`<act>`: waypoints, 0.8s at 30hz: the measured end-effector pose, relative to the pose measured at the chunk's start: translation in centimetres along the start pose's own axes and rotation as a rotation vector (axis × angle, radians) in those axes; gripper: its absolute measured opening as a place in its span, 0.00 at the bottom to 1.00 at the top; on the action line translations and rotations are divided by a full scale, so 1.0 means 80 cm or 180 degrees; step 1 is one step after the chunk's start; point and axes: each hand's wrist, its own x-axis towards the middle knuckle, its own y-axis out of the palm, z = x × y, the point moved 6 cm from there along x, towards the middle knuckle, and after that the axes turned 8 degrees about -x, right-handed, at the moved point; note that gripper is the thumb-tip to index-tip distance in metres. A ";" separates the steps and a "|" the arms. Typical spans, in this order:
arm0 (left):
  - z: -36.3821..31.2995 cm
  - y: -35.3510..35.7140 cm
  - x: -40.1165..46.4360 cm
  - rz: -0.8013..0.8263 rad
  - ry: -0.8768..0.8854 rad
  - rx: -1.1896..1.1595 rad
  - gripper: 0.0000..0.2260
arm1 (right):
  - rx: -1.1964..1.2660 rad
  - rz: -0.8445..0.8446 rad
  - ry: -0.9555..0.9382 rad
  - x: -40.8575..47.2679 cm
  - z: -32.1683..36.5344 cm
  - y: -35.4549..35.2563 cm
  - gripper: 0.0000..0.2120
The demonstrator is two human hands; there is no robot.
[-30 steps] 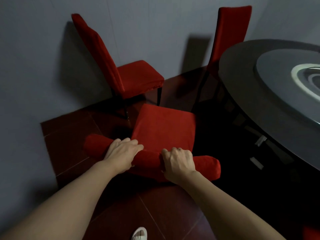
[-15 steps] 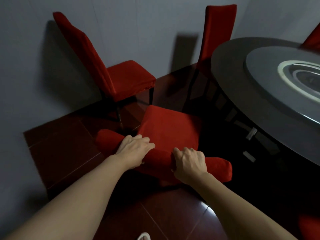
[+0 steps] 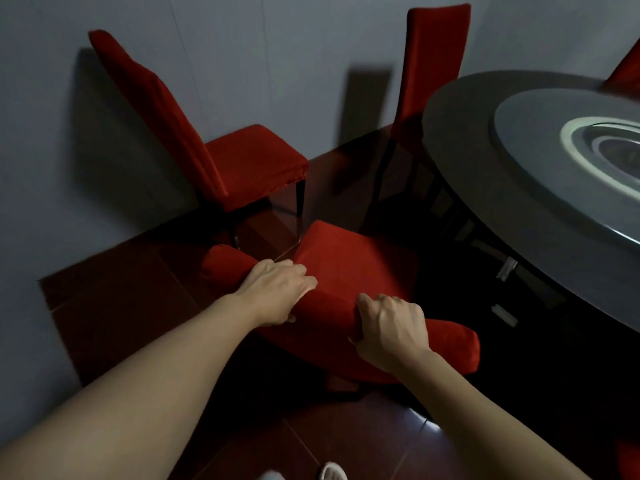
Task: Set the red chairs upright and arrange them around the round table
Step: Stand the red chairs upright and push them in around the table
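Observation:
A red chair stands upright just in front of me, its seat toward the round table. My left hand and my right hand both grip the top of its backrest. A second red chair stands upright by the wall at the left, away from the table. A third red chair stands at the table's far edge, its seat hidden under the tabletop. The corner of a further red chair shows behind the table at the far right.
A grey wall runs along the left and back. The floor is dark red tile. A grey turntable lies on the tabletop. My slippers show at the bottom edge. A red patch sits at the lower right.
The held chair has shifted right, toward the table, with both hands still on its backrest. My view has swung slightly, bringing more of the table and the far-right chair into sight.

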 end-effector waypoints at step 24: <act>0.011 -0.007 -0.004 -0.0751 0.1957 0.0123 0.27 | -0.0330 -0.0472 0.0949 -0.018 0.014 0.009 0.30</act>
